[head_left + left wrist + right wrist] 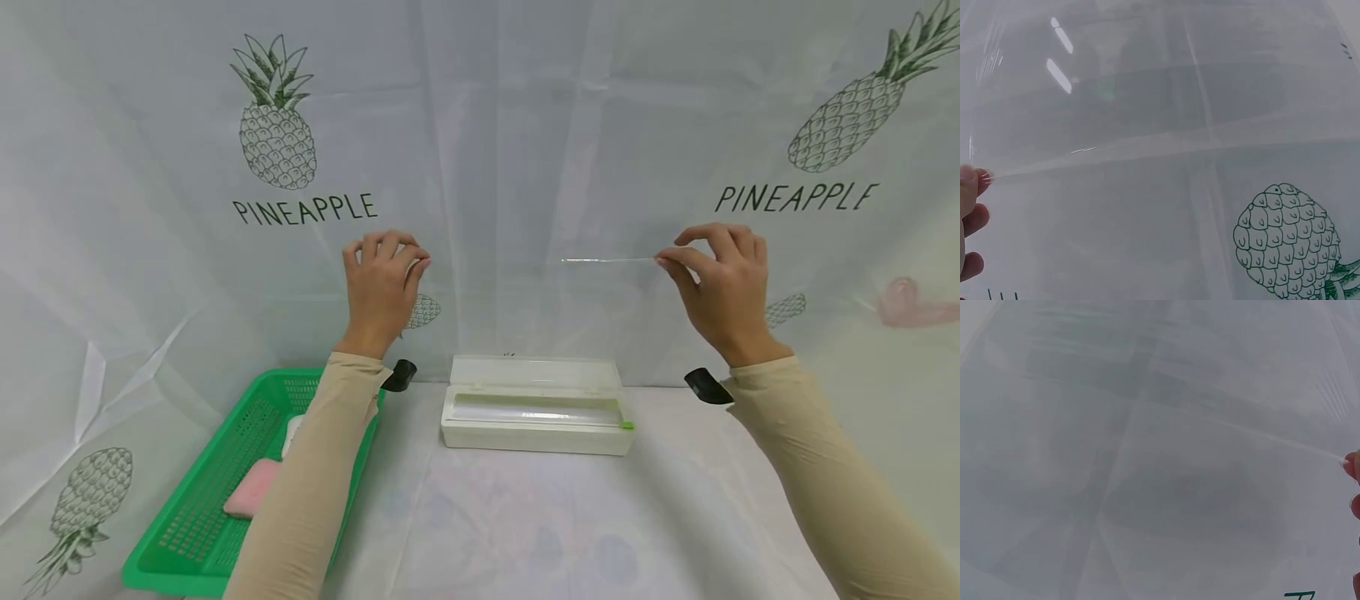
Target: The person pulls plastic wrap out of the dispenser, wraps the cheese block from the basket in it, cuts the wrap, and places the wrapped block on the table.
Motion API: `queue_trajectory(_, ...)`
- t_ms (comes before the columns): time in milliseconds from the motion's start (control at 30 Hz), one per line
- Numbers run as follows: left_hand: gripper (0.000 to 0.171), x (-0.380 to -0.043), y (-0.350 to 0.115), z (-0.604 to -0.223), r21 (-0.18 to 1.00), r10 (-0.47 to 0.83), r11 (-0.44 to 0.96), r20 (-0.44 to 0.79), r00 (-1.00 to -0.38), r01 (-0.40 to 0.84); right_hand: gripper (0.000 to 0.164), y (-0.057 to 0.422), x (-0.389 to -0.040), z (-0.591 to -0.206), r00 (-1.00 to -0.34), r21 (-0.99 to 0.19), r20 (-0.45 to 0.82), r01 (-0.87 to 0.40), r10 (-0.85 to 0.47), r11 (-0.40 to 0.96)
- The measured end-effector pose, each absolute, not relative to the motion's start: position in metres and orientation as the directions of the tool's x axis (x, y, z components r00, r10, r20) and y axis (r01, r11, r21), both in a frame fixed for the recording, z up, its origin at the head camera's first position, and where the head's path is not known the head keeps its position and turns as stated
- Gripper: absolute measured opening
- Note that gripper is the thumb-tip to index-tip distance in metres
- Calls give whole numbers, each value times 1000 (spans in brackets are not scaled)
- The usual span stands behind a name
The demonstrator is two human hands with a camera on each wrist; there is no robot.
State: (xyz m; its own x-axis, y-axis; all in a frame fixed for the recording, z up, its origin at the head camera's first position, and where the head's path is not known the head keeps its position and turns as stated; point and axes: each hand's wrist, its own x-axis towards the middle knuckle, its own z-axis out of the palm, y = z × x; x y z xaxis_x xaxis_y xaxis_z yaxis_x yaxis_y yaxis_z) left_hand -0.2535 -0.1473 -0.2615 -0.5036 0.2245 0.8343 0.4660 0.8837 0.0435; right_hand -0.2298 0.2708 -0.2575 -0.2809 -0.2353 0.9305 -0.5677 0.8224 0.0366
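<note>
A clear sheet of plastic wrap spans the space between both raised hands, its edge pulled into a straight line. In the head view only a thin glinting edge of the wrap shows. My left hand pinches one corner between thumb and forefinger. The other corner is pinched by my right hand, at about the same height. Below and between them, a white wrap dispenser stands on the table with its lid raised. A shiny wrap surface and a small green tab show on the dispenser.
A green plastic basket stands at the left, partly behind my left forearm. In it lie a pink item and a white item. A pineapple-print sheet hangs behind the table, which has a pale cover.
</note>
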Motion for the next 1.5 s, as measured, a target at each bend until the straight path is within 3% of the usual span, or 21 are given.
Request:
queue_trajectory(200,17,-246,-149,-262,48,231,866,845,-482,498,6,270,-219,-258,-287,21,931,-573,-225,819)
queue_trajectory(400,14,-225,-157,-278,56,309,778,833,-459,626,8,274,-191,-274,-291,5,929,-607,-228,795)
queue_trajectory(567,5,-198,-167,-303,35,438,677,785,-439,736,50,281,-160,-304,-251,62,921,-658,-296,751)
queue_trajectory(667,7,-180,-172,-322,46,509,635,726,-463,771,57,284,-138,-327,-261,99,893,-681,-367,725)
queue_trajectory(900,10,-139,-180,-372,103,656,609,491,-573,786,56,287,-93,-393,-375,80,785,-727,-493,681)
queue_trajectory(1067,8,-115,-183,-400,170,721,624,251,-646,763,52,288,-72,-434,-463,21,673,-767,-576,641)
queue_trajectory(1233,8,-91,-183,-432,233,740,654,2,-673,720,37,287,-61,-470,-452,-35,601,-839,-660,543)
queue_trajectory(1367,7,-75,-183,-462,266,770,629,-79,-633,731,25,288,-56,-497,-374,-60,566,-907,-735,416)
queue_trajectory(1500,6,-66,-185,-492,291,787,614,-148,-599,734,14,285,-49,-518,-337,-88,520,-935,-785,344)
